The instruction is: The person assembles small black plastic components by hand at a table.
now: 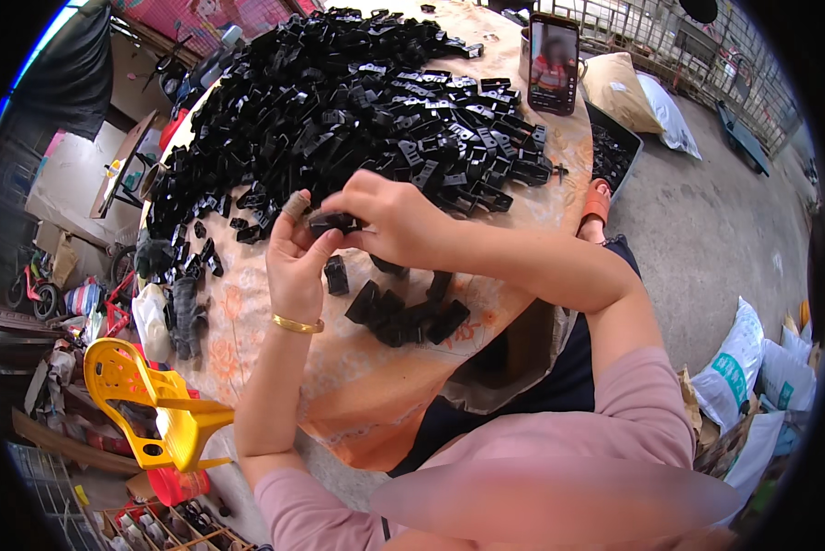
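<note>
1. In the head view, the left hand [295, 262] was nearly closed: its thumb and fingers pinched a small black plastic part [336, 223] from the left.
2. The right hand [385, 219] was closed as well, its fingers bent and their tips gripping the right end of the same part. Both hands thus grasped one thing together.
3. That part was held up over the middle of the table, above its orange-flowered tablecloth [330, 413]. A large heap of black plastic pieces [320, 110] spread behind it to the far edge, and a small cluster of black pieces [403, 319] lay in front of it, toward the near edge.
4. The fingers covered both ends of the held part, so its full outline, and whether it was one piece or two joined, could not be told. The right forearm [522, 260] hid some of the cluster's back, and the bottom of the view was blurred.
5. The left forearm [270, 395] rose steeply from the near edge, with a gold bangle [297, 324] at the wrist and a tan wrap [296, 204] on one fingertip. The right forearm crossed in from the right edge almost level, elbow bent outward.
6. A smartphone [553, 64] stood upright near the far right edge, and a yellow plastic chair [183, 413] stood beside the near left edge.
</note>
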A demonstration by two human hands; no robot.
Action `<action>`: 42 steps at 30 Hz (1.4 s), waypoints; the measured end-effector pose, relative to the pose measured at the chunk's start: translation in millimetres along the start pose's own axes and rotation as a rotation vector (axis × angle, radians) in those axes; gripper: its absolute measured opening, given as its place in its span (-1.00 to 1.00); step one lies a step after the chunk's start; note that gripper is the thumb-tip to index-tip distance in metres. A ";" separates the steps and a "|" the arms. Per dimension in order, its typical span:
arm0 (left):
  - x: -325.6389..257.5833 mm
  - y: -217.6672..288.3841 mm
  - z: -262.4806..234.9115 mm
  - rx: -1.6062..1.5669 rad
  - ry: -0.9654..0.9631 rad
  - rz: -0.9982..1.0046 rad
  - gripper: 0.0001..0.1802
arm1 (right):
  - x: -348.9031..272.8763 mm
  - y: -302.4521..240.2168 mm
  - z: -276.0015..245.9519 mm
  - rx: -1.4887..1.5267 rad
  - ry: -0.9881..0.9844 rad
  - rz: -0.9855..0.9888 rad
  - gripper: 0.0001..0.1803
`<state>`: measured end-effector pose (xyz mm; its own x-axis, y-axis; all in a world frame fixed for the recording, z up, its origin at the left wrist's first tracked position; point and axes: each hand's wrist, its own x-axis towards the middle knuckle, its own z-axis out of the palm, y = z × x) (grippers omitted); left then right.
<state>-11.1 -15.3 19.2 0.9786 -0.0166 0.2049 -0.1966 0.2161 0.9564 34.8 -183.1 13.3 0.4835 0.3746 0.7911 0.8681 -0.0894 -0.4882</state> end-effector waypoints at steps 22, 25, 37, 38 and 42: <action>-1.3 24.1 -5.0 1.132 -0.553 0.082 -0.75 | 12.7 7.6 -69.2 -0.513 -0.741 0.165 -0.54; 1.4 21.3 -9.4 1.092 -0.626 0.040 -0.74 | 11.3 8.6 -58.7 -0.585 -0.712 0.115 -0.55; 43.2 -15.5 42.6 1.461 -0.294 0.206 -0.65 | 7.3 42.4 -49.1 -0.572 -0.379 0.020 -0.74; 45.0 -17.0 42.2 1.456 -0.313 0.224 -0.65 | 7.7 43.2 -49.3 -0.576 -0.356 -0.016 -0.72; 40.8 -23.6 28.5 1.245 -0.216 0.288 -0.73 | 8.8 41.8 -41.5 -0.544 -0.330 -0.054 -0.72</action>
<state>31.7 -48.9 11.0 0.8853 -0.3034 0.3524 -0.4352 -0.8076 0.3980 80.0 -221.9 15.1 0.4531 0.6482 0.6120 0.8648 -0.4863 -0.1252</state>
